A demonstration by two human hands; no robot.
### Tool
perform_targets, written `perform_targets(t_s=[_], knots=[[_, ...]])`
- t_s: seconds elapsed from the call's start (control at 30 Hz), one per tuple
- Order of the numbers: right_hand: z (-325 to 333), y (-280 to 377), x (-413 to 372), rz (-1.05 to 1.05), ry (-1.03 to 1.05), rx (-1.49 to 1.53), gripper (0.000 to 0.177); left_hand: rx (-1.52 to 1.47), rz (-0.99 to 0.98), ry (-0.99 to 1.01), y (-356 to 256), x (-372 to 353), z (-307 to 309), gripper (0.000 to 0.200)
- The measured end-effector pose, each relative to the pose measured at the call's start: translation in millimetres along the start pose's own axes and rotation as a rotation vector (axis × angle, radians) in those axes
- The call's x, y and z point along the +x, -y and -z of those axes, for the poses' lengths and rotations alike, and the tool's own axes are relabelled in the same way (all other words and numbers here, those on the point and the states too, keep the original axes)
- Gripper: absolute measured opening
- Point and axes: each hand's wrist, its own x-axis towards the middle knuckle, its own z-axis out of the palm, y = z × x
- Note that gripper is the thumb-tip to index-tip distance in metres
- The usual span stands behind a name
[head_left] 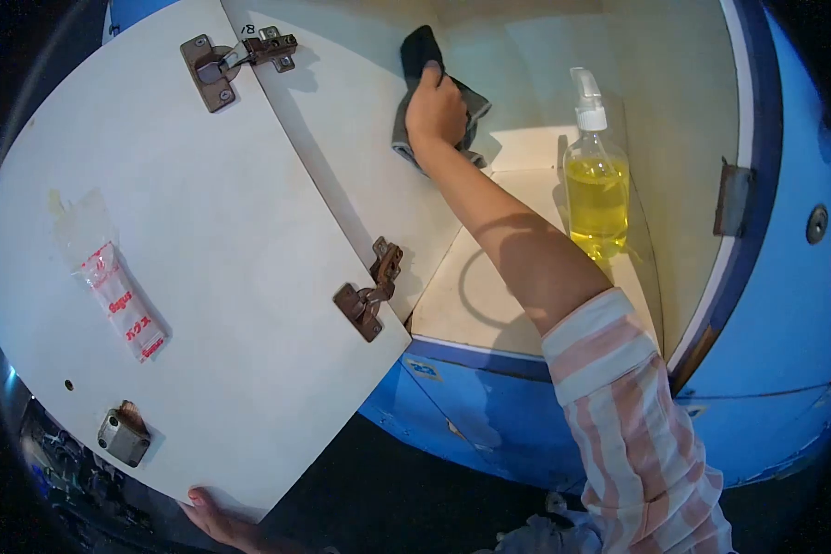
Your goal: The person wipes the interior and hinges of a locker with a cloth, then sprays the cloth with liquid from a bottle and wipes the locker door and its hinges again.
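My right hand [437,109] is closed on a dark grey cloth [475,109], pressing it against the inner left wall of an open cabinet [563,42]. Part of the cloth sticks up above my fingers, and the rest hangs around them. A clear spray bottle [598,198] with yellow liquid and a white spray head stands upright on the cabinet floor, to the right of my forearm. At the lower left, my left hand [217,523] grips the bottom edge of the white cabinet door [222,342]; most of its fingers are hidden.
Two brown metal hinges, an upper hinge [214,72] and a lower hinge [365,300], join door and cabinet. A plastic packet with red print [125,305] and a metal lock [125,437] are on the door. A strike plate [734,198] juts from the right frame. Blue fronts [462,415] lie below.
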Motion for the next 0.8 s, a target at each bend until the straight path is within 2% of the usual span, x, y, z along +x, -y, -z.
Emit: perform_targets(t_s=[0.13,0.23,0.37,0.43,0.53,0.63,0.7,0.73,0.8], knots=[[5.7,10.2,-18.8,0.089,-0.011,0.031,0.054,-0.107,-0.032,-0.004,-1.3,5.0,-12.2,0.079],[11.3,20.0,-42.0,0.103,0.02,0.007,0.053,-0.094,0.051,-0.039,2.7,0.8,-6.2,0.08],[16.7,18.9,-53.5,0.174,0.042,0.056,0.052,-0.165,0.049,-0.016,-2.3,5.8,-24.3,0.078],[22.9,26.5,-73.9,0.232,0.067,0.087,0.051,-0.176,0.054,-0.025,2.4,0.3,-13.7,0.078],[32.4,30.8,-87.2,0.241,0.113,0.039,0.047,-0.234,0.085,-0.043,-0.3,0.5,-16.3,0.075],[38.7,29.6,-93.1,0.282,0.15,0.046,0.046,-0.258,0.073,0.022,-4.3,3.9,-15.8,0.069],[48.4,29.3,-97.9,0.284,0.2,0.047,0.046,-0.025,-0.099,0.001,-17.7,-2.5,-23.6,0.064],[54.0,29.1,-99.8,0.28,0.262,0.047,0.045,-0.025,-0.1,0.005,-27.6,-2.7,-31.2,0.064],[59.7,29.3,-99.1,0.275,0.323,0.046,0.045,0.225,-0.516,-0.067,-48.7,-1.7,-46.4,0.06]])
